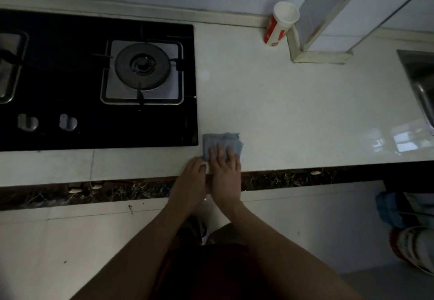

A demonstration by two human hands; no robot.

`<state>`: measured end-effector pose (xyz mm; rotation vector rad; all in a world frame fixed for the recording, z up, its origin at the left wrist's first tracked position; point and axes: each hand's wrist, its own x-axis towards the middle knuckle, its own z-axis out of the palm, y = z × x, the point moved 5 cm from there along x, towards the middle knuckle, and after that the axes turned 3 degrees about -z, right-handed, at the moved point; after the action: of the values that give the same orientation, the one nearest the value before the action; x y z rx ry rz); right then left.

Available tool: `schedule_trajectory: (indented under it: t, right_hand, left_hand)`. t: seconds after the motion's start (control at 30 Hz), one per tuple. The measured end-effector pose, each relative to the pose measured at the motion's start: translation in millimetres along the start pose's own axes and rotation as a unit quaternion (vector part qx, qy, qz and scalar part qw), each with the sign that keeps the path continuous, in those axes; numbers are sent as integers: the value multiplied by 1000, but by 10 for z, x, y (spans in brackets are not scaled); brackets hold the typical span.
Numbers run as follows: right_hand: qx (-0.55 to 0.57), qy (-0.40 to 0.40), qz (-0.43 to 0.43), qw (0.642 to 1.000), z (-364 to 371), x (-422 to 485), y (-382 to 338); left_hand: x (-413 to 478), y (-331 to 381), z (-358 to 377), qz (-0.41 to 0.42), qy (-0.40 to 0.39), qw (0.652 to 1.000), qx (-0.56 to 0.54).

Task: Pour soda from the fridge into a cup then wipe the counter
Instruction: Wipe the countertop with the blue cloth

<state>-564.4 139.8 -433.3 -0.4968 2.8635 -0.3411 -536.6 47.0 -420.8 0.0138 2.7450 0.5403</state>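
A folded blue-grey cloth (220,141) lies on the white counter (293,112) near its front edge, just right of the hob. My right hand (225,170) rests flat on the cloth's near half, fingers pressed down on it. My left hand (191,182) sits beside it at the counter's edge, fingertips touching the cloth's near left corner. A red and white paper cup (280,24) stands at the back of the counter against the wall; its contents are not visible. No soda container is in view.
A black glass gas hob (94,83) with a burner and two knobs fills the counter's left. A tiled pillar (328,18) rises behind the cup. A steel sink (420,81) shows at the right edge. Bags sit on the floor at lower right.
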Motion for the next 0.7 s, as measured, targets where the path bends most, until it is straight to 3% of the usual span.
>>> schedule_trajectory:
  t: [0.13,0.27,0.37,0.47,0.7]
  right_hand:
    - [-14,8,-56,998,21,-120,18]
    - [-52,-7,-173,984,35,-310,242]
    - [-78,-2,-213,974,-7,-397,519]
    - [-70,12,-186,980,-133,-489,904]
    - [-63,12,-10,998,-522,-806,2158]
  left_hand:
    - [-182,-50,-23,-50,39,998,-2]
    - [-227,190,-180,-3,94,995,21]
    - [-179,272,-133,-40,59,997,11]
    - [-146,327,23,-77,1,997,2]
    - [56,1017,249,12,-59,996,61]
